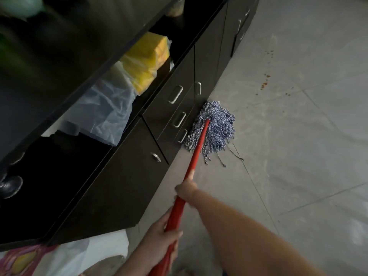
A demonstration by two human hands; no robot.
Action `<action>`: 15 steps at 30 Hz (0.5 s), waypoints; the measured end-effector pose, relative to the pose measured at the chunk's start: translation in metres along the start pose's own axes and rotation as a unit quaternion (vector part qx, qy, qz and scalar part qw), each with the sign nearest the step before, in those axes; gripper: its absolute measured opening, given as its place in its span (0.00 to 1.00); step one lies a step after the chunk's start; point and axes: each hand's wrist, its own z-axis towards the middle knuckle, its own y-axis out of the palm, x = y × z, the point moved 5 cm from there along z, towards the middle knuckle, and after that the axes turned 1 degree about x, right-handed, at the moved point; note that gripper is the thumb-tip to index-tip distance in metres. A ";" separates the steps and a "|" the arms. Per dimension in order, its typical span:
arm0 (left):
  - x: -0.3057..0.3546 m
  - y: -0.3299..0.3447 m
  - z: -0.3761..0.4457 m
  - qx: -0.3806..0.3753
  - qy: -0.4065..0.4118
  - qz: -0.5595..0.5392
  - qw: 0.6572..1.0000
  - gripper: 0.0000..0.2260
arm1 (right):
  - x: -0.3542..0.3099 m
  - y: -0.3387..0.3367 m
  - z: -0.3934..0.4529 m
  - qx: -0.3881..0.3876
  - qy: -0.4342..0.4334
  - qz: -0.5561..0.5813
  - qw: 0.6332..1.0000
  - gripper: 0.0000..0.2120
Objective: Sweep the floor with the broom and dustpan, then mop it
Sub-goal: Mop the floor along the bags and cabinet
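No text, label, brand or number can be read anywhere; the pink-and-yellow printed bag (19, 260) (bottom left corner) shows only blurred colour patches.

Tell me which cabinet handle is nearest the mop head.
The lowest drawer handle, bottom of the stack of three, sits right beside the mop head. The upper handles and the small knob lie farther off.

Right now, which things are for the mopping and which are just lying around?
For the mopping:
mop head
red handle
right hand and left hand, both gripping the handle
floor with brown spots

Just lying around:
yellow bag
clear plastic bag
dark cabinet
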 end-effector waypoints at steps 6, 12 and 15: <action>0.006 0.005 0.057 -0.008 0.006 0.022 1.000 0.31 | -0.016 -0.028 0.055 0.006 -0.018 0.012 1.000 0.42; -0.037 -0.010 0.011 0.008 -0.035 0.042 0.998 0.32 | 0.021 0.022 0.020 -0.039 0.077 0.005 0.996 0.45; -0.049 -0.004 0.000 -0.009 -0.020 0.014 1.000 0.32 | 0.024 0.026 0.005 -0.028 0.077 -0.021 0.996 0.45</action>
